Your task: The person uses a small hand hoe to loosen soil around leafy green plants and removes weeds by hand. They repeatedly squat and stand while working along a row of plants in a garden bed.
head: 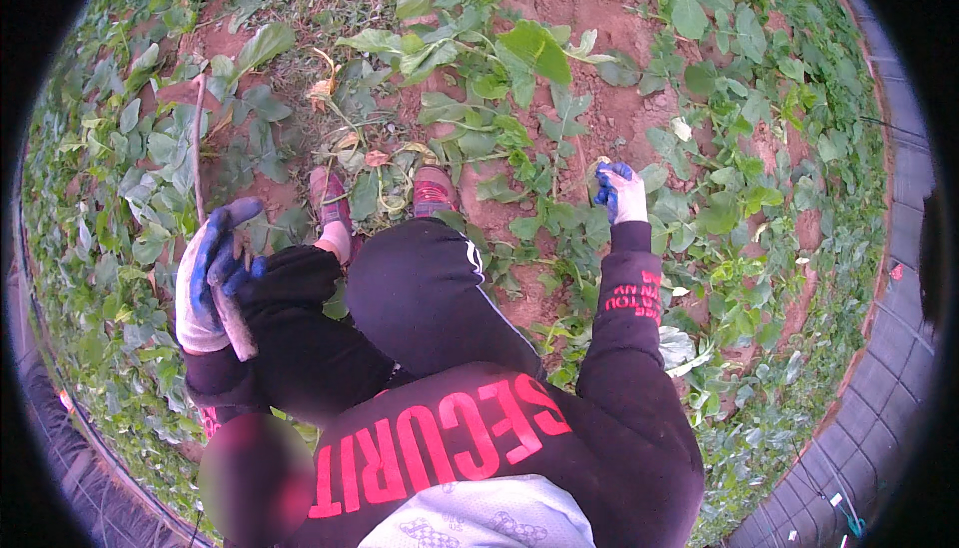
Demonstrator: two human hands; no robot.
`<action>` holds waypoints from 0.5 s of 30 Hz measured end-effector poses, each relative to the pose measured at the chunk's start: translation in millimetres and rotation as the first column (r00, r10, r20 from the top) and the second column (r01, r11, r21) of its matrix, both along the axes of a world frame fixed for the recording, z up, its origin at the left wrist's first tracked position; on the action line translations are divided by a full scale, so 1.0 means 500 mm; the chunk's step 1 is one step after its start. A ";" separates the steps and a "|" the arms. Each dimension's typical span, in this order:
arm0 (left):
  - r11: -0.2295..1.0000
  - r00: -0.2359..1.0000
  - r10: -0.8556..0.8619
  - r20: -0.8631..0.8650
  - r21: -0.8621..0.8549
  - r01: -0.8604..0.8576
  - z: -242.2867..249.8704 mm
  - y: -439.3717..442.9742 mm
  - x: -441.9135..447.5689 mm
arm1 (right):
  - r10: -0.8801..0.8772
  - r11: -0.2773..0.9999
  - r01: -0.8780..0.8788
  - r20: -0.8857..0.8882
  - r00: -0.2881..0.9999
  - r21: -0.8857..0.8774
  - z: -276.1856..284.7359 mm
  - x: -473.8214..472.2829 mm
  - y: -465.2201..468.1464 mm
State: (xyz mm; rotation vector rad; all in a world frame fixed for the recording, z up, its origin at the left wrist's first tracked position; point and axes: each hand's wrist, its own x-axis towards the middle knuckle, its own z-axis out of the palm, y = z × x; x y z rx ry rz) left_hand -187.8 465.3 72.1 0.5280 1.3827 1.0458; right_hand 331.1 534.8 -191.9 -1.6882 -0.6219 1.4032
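My left hand (216, 278), in a white knit glove with a blue coated palm, holds the wooden handle of a hand hoe (199, 151). The handle passes between the fingers, and its butt end shows below the palm. The hoe's flat, soil-coloured blade (189, 93) lies over leafy plants at the upper left. On the right, my right hand (619, 192), in a matching glove, is low among leafy plants (569, 128) with its fingers curled. Something thin and pale, perhaps a stem, shows at the fingertips; whether it is gripped is unclear.
My shoes (433, 190) stand among wilted stems and yellowed leaves (322, 91). Reddish soil (614, 106) shows between plants on all sides. Dark ground-cover sheeting (910, 248) with grid lines runs along the right edge, and similar dark material (67, 428) lies at the lower left.
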 end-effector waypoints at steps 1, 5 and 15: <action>1.000 0.988 -0.017 0.154 0.002 0.017 0.000 0.004 -0.003 | 0.007 1.000 -0.007 0.005 1.000 0.017 0.021 -0.017 -0.007; 0.997 0.985 -0.073 -0.155 0.012 0.076 -0.006 -0.001 -0.009 | 0.008 0.985 -0.005 -0.013 1.000 0.170 0.121 -0.108 -0.002; 0.999 0.999 -0.033 0.020 -0.025 0.034 0.004 0.001 -0.006 | 0.439 0.667 -0.663 0.539 0.719 0.340 0.238 -0.414 0.023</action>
